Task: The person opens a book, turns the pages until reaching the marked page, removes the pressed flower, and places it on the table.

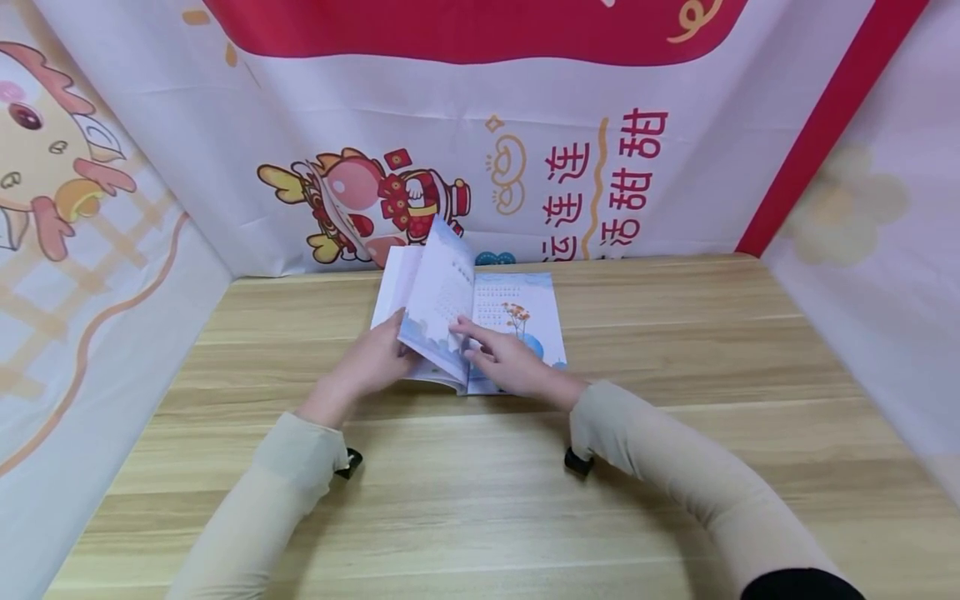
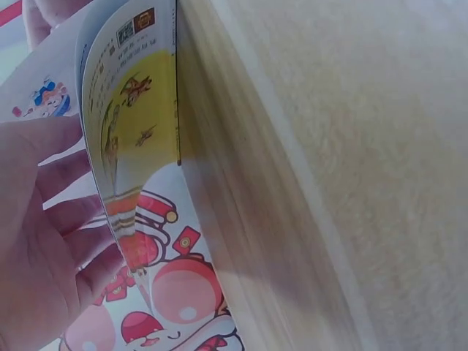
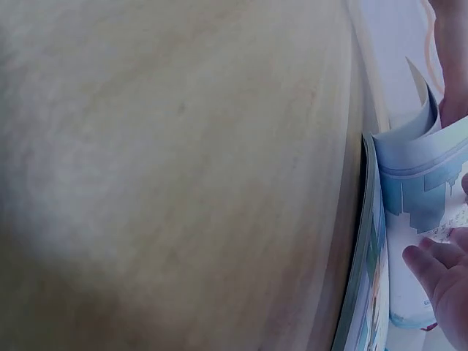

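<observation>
An illustrated book (image 1: 525,304) lies open on the wooden table (image 1: 480,500), near its far edge. A sheaf of its pages (image 1: 438,292) stands up, curved and leaning left. My left hand (image 1: 371,362) props these pages from the left with straight fingers (image 2: 69,219) against their underside. A yellow picture page (image 2: 135,117) bends over those fingers. My right hand (image 1: 506,362) rests on the right-hand page, its index finger touching the raised sheaf's lower edge. The right wrist view has the book (image 3: 409,183) edge-on beside loosely curled fingertips (image 3: 439,259).
Printed cloth walls with cartoon figures (image 1: 375,200) close in the table at the back and on both sides. The book sits close to the back cloth. Bare wood (image 3: 183,183) stretches between the book and the near edge.
</observation>
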Tool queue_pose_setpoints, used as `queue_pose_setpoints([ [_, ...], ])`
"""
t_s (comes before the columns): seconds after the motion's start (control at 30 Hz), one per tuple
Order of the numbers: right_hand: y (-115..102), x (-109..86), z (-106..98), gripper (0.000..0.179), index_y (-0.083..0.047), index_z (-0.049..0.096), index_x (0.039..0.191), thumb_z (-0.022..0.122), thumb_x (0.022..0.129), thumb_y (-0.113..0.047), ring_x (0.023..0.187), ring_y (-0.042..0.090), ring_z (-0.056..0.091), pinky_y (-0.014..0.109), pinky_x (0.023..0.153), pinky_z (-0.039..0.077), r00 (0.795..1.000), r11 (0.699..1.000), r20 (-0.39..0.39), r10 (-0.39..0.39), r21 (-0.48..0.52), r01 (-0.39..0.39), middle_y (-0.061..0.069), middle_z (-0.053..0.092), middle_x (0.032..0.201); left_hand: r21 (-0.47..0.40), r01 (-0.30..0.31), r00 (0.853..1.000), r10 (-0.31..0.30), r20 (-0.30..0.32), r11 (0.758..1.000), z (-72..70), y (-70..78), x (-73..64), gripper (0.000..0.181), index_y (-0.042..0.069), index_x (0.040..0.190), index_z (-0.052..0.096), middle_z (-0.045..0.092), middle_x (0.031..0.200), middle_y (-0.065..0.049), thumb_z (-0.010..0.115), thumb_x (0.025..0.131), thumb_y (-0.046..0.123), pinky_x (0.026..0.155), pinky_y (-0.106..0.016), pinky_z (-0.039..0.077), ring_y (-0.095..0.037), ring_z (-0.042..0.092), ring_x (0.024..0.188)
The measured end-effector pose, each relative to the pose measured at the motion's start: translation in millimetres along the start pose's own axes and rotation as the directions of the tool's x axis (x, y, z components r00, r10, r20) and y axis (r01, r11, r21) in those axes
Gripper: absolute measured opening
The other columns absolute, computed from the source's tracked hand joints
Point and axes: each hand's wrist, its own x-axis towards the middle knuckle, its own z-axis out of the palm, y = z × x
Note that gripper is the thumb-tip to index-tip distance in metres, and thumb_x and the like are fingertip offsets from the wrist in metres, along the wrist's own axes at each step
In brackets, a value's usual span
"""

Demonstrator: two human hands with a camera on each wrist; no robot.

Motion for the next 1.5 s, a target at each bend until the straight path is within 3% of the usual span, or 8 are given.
queue_pose_setpoints([
  [0.13, -2.2, 1.4, 1.8, 0.045, -0.021, 0.048, 0.155, 0.051, 0.109, -0.022, 0.111, 0.021, 0.063, 0.032, 0.086, 0.053, 0.999, 0.987, 0.033, -0.036, -0.158, 0.041, -0.001, 0.029, 0.165, -0.076, 0.026, 0.999, -0.028, -0.022, 0.997, -3.7, -4.5, -0.5, 0.058, 0.001, 0.145, 0.051, 0.058, 0.141, -0.021, 0.066, 0.089, 0.003, 0.105, -0.054, 0.046, -0.035, 0.058, 0.114],
  [0.37, -4.8, 1.8, 3.7, 0.046, -0.022, 0.046, 0.156, 0.05, 0.11, -0.027, 0.147, 0.018, 0.035, 0.036, 0.117, 0.036, 0.992, 0.933, 0.097, -0.077, -0.343, 0.106, -0.002, 0.027, 0.167, -0.114, 0.011, 0.997, -0.02, -0.078, 0.993, -8.7, -10.1, 0.8, 0.043, -0.002, 0.138, 0.058, 0.062, 0.135, -0.023, 0.062, 0.096, 0.005, 0.108, -0.055, 0.043, -0.04, 0.058, 0.124],
  [0.6, -7.4, 3.8, 4.6, 0.048, -0.027, 0.044, 0.157, 0.048, 0.11, -0.031, 0.149, 0.019, 0.032, 0.039, 0.119, 0.034, 0.993, 0.916, 0.115, -0.034, -0.393, 0.077, -0.002, 0.023, 0.168, -0.254, 0.119, 0.982, -0.151, -0.111, 0.96, -17.5, -10.3, 1.0, 0.051, 0.003, 0.157, 0.039, 0.046, 0.153, -0.024, 0.046, 0.109, 0.02, 0.117, -0.054, 0.033, -0.04, 0.043, 0.142],
  [0.8, -9.2, 4.6, 6.4, 0.048, -0.031, 0.043, 0.158, 0.048, 0.11, -0.034, 0.145, 0.023, 0.041, 0.041, 0.115, 0.04, 0.993, 0.893, 0.117, -0.012, -0.445, 0.063, -0.004, 0.023, 0.168, -0.281, 0.18, 0.969, -0.22, -0.116, 0.943, -24.1, -8.3, 1.2, 0.055, 0.015, 0.16, 0.037, 0.039, 0.159, -0.02, 0.038, 0.112, 0.04, 0.119, -0.056, 0.029, -0.04, 0.038, 0.146],
  [0.9, -9.5, 5.0, 8.1, 0.049, -0.03, 0.043, 0.158, 0.048, 0.11, -0.034, 0.14, 0.024, 0.047, 0.041, 0.111, 0.044, 0.993, 0.875, 0.116, -0.016, -0.479, 0.07, -0.004, 0.024, 0.168, -0.206, 0.159, 0.974, -0.188, -0.13, 0.966, -24.0, -5.9, 4.1, 0.054, 0.011, 0.159, 0.038, 0.039, 0.16, -0.019, 0.047, 0.11, 0.031, 0.119, -0.053, 0.029, -0.037, 0.038, 0.146],
  [1.07, -11.3, 4.9, 9.4, 0.049, -0.028, 0.043, 0.158, 0.05, 0.109, -0.033, 0.133, 0.026, 0.055, 0.042, 0.105, 0.05, 0.993, 0.851, 0.117, -0.032, -0.518, 0.088, 0.0, 0.026, 0.167, 0.063, 0.093, 0.994, -0.089, -0.071, 0.994, -16.5, 2.0, 10.2, 0.059, 0.005, 0.159, 0.036, 0.023, 0.167, -0.018, 0.055, 0.106, 0.023, 0.122, -0.055, 0.021, -0.038, 0.024, 0.152],
  [1.3, -13.4, 4.5, 9.6, 0.051, -0.028, 0.04, 0.159, 0.049, 0.11, -0.035, 0.133, 0.027, 0.056, 0.042, 0.105, 0.05, 0.992, 0.848, 0.129, -0.008, -0.524, 0.075, 0.0, 0.024, 0.168, 0.308, 0.054, 0.997, -0.069, 0.039, 0.95, -4.6, 12.6, 15.3, 0.063, 0.008, 0.16, 0.036, 0.013, 0.169, -0.021, 0.057, 0.105, 0.032, 0.118, -0.064, 0.021, -0.048, 0.012, 0.152],
  [1.5, -13.8, 3.9, 9.9, 0.053, -0.028, 0.036, 0.16, 0.049, 0.109, -0.035, 0.132, 0.028, 0.057, 0.042, 0.105, 0.05, 0.991, 0.849, 0.132, 0.004, -0.525, 0.067, 0.001, 0.023, 0.168, 0.427, 0.032, 0.992, -0.08, 0.095, 0.904, 5.6, 19.6, 18.4, 0.059, 0.015, 0.16, 0.037, 0.004, 0.171, -0.015, 0.052, 0.107, 0.033, 0.118, -0.069, 0.014, -0.043, -0.001, 0.154],
])
